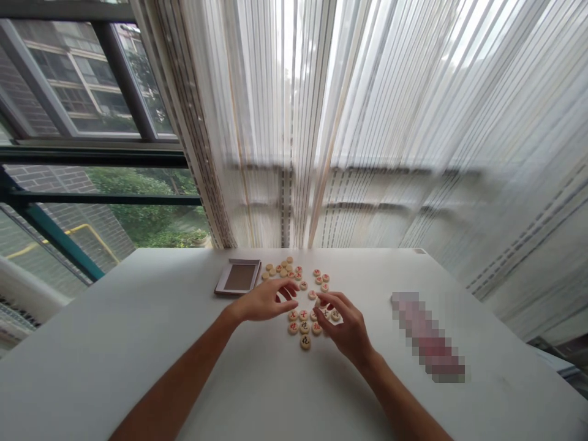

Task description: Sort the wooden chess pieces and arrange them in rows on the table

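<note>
Arranging seems underway: right hand (348, 324) half-curled, apparently pinching a disc (320, 302) to set beneath it, left hand (265, 299) loosely open, empty.

A single head-worn camera looks forward and down from the near side of a smooth white bench (275, 392), facing a sheer, striped white curtain (285, 122); its wide view sits behind the bare left hand (266, 300) and bare right hand (344, 321), forearms entering from below.
</note>
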